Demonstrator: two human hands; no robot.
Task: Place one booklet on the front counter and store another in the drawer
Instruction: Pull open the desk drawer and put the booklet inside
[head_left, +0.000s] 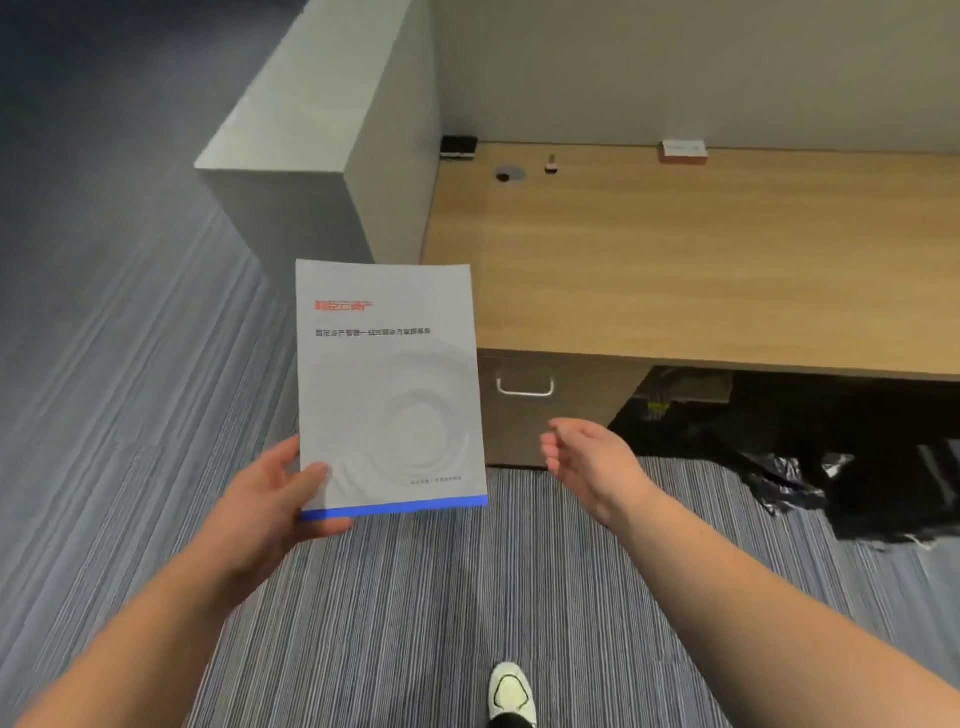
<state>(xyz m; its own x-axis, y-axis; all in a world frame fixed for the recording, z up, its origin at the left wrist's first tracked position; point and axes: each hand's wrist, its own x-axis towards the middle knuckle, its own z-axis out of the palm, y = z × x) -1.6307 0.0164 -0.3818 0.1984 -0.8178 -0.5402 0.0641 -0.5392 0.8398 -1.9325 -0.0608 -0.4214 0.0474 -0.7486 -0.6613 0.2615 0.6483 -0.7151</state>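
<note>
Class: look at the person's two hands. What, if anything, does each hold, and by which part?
The left hand holds a grey booklet by its lower left corner, thumb on the cover near the blue strip. The right hand is open and holds nothing.

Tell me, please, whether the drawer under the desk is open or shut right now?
Shut: the drawer front sits flush under the desk, its handle untouched.

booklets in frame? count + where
1. The booklet is held in the left hand, in front of the drawer. A second may lie out of view.
</note>
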